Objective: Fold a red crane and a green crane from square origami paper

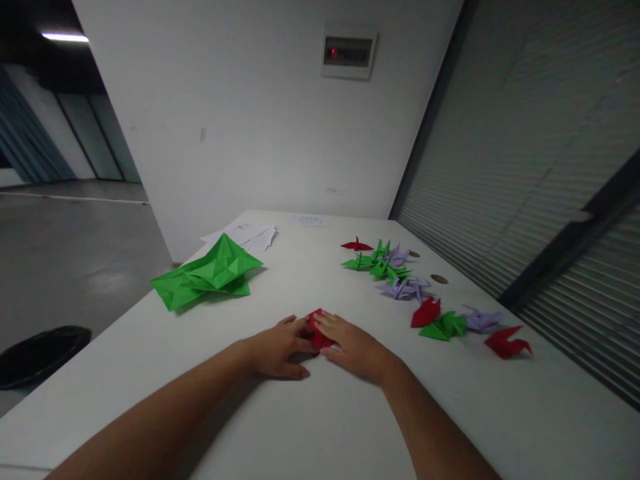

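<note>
A folded piece of red origami paper (318, 332) lies on the white table between my hands, partly covered by them. My left hand (284, 347) comes in from its left side, fingers spread and their tips on the paper's left edge, thumb down on the table. Over the paper's right part rests my right hand (350, 343), its fingers stretched out flat. A small whitish patch shows under the right fingers. Neither hand grips around the paper.
Crumpled green folded sheets (210, 273) lie left of my hands, with white papers (245, 235) behind. Along the right stand several paper cranes: green (385, 268), purple (406, 289) and red (507, 343). A black-lined bin (45, 353) is beyond the left edge; blinds (540, 167) border the right.
</note>
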`<state>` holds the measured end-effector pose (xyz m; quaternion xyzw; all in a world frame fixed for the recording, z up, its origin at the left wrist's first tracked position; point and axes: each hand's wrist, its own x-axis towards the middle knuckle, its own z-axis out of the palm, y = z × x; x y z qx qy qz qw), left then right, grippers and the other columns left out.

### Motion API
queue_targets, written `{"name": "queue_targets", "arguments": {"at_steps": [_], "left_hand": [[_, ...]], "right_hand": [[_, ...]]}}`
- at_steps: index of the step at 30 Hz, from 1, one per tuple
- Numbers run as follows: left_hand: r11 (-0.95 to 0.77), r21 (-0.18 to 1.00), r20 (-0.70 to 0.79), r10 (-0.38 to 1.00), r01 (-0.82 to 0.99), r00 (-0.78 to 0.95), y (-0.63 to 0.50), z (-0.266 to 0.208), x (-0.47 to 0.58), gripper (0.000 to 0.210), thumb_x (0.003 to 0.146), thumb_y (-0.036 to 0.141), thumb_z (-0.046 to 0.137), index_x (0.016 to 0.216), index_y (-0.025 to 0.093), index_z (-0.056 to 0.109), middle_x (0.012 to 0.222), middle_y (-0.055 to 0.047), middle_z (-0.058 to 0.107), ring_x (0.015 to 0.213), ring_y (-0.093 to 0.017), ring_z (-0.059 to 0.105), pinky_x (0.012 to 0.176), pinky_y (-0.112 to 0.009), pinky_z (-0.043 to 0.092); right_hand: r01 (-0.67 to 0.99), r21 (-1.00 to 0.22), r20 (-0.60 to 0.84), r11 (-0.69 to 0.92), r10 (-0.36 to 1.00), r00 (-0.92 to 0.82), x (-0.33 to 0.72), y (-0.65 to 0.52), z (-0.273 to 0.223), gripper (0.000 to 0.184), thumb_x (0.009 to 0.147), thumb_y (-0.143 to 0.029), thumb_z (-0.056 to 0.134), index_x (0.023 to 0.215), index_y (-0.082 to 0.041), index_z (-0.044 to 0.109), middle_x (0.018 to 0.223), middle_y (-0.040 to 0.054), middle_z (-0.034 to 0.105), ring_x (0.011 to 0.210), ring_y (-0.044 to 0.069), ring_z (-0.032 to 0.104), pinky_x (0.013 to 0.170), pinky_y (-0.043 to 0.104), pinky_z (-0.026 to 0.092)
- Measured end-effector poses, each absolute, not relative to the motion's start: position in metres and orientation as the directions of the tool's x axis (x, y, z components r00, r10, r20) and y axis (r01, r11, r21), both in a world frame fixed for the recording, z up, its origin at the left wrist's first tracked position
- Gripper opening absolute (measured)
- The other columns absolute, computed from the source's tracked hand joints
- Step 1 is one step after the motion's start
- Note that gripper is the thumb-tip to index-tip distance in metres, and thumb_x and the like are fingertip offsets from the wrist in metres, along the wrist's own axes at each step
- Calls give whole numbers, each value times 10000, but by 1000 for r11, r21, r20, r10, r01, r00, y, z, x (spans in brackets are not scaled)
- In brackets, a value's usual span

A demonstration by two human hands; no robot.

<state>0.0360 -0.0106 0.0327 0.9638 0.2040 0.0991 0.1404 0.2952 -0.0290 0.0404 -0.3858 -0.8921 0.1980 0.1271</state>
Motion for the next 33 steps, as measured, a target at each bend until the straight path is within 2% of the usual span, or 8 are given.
{"name": "queue_targets", "arguments": {"at_steps": [4,8,13,21,26,30,33], "left_hand": [[-878,319,132,415,358,900,-10,33,36,583,833,506,729,1368,304,614,1480,-147,471,1346,-373,478,1195,-621,250],[-880,319,134,409,351,903,-10,33,35,600,823,510,739,1369,292,617,1452,-157,496,1345,-387,480,1191,-609,258],[-886,303,146,408,352,901,-10,31,34,601,815,507,747,1362,288,629,1433,-171,513,1342,-400,478,1179,-604,274],[-889,289,130,404,355,905,-10,32,33,628,822,531,729,1388,282,615,1455,-182,498,1353,-409,466,1174,-602,284],[-890,287,138,405,355,904,-11,31,32,641,818,517,739,1402,287,605,1436,-173,505,1343,-395,473,1180,-589,288],[-887,290,140,410,359,901,-11,31,31,637,818,527,735,1397,295,606,1459,-164,492,1355,-403,460,1184,-595,277],[-890,287,148,406,353,902,-11,33,31,621,813,520,740,1379,298,619,1447,-160,501,1323,-397,482,1179,-590,289]], "right_hand": [[606,-480,21,634,699,-715,296,-32,40,692,902,-386,688,1523,-182,462,1626,145,346,1526,275,293,1255,475,225],[630,-484,-26,607,710,-704,299,-30,39,777,882,-411,713,1557,-189,396,1640,154,297,1539,280,255,1265,501,171],[698,-432,-55,571,756,-652,303,-24,32,843,902,-486,679,1588,-149,324,1654,181,244,1556,301,186,1272,508,139],[752,-384,-59,535,799,-599,308,-18,20,844,938,-555,598,1609,-163,269,1680,149,187,1565,316,135,1270,517,132],[792,-388,-8,472,857,-515,305,-19,23,779,956,-515,575,1577,-105,346,1648,191,285,1551,324,200,1259,529,183],[756,-447,115,478,869,-482,301,-17,21,524,983,-331,529,1472,-141,519,1535,175,498,1471,287,391,1226,512,286],[708,-497,204,501,861,-467,298,-15,19,414,966,-216,517,1364,-166,616,1406,157,619,1342,268,531,1172,497,372]]}}
